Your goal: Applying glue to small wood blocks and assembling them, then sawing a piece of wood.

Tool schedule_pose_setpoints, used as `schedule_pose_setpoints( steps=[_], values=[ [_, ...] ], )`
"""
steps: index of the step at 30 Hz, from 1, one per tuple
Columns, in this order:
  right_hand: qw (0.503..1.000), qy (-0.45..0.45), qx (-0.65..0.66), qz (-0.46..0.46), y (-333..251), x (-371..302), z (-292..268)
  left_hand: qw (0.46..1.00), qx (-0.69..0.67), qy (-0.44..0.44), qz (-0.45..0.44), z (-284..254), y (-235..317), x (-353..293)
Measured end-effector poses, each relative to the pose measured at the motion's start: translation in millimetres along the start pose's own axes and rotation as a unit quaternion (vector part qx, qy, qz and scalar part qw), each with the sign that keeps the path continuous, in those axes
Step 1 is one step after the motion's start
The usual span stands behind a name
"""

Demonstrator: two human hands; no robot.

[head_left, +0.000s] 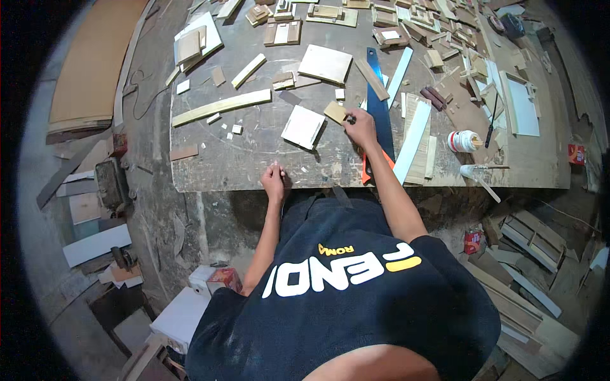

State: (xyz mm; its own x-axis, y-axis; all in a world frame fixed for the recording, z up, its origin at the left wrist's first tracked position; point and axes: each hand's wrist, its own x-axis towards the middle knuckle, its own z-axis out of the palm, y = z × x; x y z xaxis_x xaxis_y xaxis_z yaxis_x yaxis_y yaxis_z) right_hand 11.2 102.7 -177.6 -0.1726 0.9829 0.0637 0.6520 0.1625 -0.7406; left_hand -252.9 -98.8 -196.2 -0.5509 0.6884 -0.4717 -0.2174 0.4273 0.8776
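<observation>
My right hand [361, 131] is closed at the edge of a small tan wooden piece [334, 112], its fingers pinching the near corner. A small dark thing shows at those fingertips; its kind is unclear. Near the front edge of the table my left hand [273, 181] has its fingers pressed together, and what they hold, if anything, is too small to tell. Between the hands lies a square pale board [303, 127]. A handsaw [380, 108] with a blue blade and orange handle lies just beyond my right wrist, partly under the forearm.
The worktable [222, 168] carries a long wooden strip [222, 107], another pale board [325, 63], white strips [413, 143] and several small stacked wooden assemblies [283, 32] at the back. An open white jar [464, 141] and a brush [483, 168] stand and lie at right.
</observation>
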Motion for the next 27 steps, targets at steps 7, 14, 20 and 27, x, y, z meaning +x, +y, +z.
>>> schedule_pose_setpoints(
  steps=[7,14,20,27],
  values=[
    [0.992,-0.033,-0.107,0.051,-7.9,4.9,1.5,0.995,0.002,0.022,0.099,-12.4,-1.3,-10.8],
    [0.995,-0.023,-0.1,0.005,11.5,-10.9,0.3,0.998,-0.004,0.011,0.064,-48.3,18.7,-4.2],
    [1.0,0.008,-0.015,0.018,3.7,-45.5,17.8,0.997,-0.007,-0.048,0.061,-87.5,68.9,4.8],
    [0.991,0.098,-0.06,0.063,-24.8,-64.9,56.2,0.989,-0.068,-0.049,0.12,-167.2,87.1,30.7]
  ],
)
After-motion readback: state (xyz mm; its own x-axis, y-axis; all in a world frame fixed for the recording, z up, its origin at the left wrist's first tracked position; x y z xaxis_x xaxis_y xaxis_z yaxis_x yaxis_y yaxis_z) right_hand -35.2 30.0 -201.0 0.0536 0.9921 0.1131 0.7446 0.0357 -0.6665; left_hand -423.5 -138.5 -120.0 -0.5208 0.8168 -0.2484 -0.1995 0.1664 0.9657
